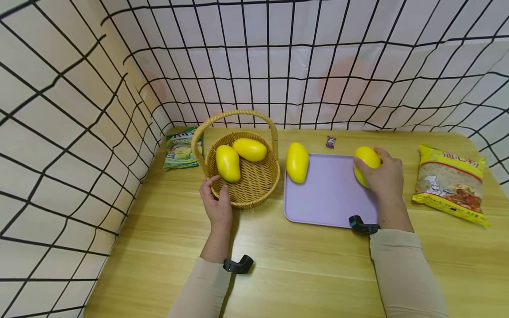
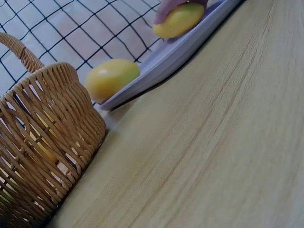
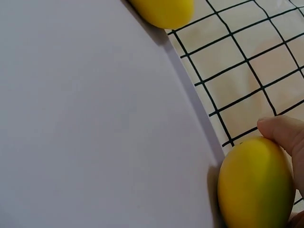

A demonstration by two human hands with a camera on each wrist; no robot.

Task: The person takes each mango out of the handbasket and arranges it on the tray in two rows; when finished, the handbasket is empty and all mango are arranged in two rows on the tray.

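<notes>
My right hand (image 1: pixel 386 175) grips a yellow mango (image 1: pixel 362 170) at the right end of a purple tray (image 1: pixel 330 194); its thumb and fingers lie on either side of the fruit. Another mango (image 1: pixel 297 162) lies at the tray's left edge, also visible in the left wrist view as a yellow mango (image 2: pixel 111 78). To the left stands a wicker basket (image 1: pixel 254 187) with a tall handle, and two mangoes (image 1: pixel 228 163) lie inside it. At the basket's near left rim, my left hand (image 1: pixel 218 207) holds on, its thumb at the rim.
A green packet (image 1: pixel 180 150) lies behind the basket on the left. Past the tray is a small purple wrapped sweet (image 1: pixel 330 141). On the right lies a yellow bag (image 1: pixel 451 183) with printed pictures. Black grid netting (image 1: pixel 294 62) over pale cloth borders the wooden table (image 1: pixel 294 274).
</notes>
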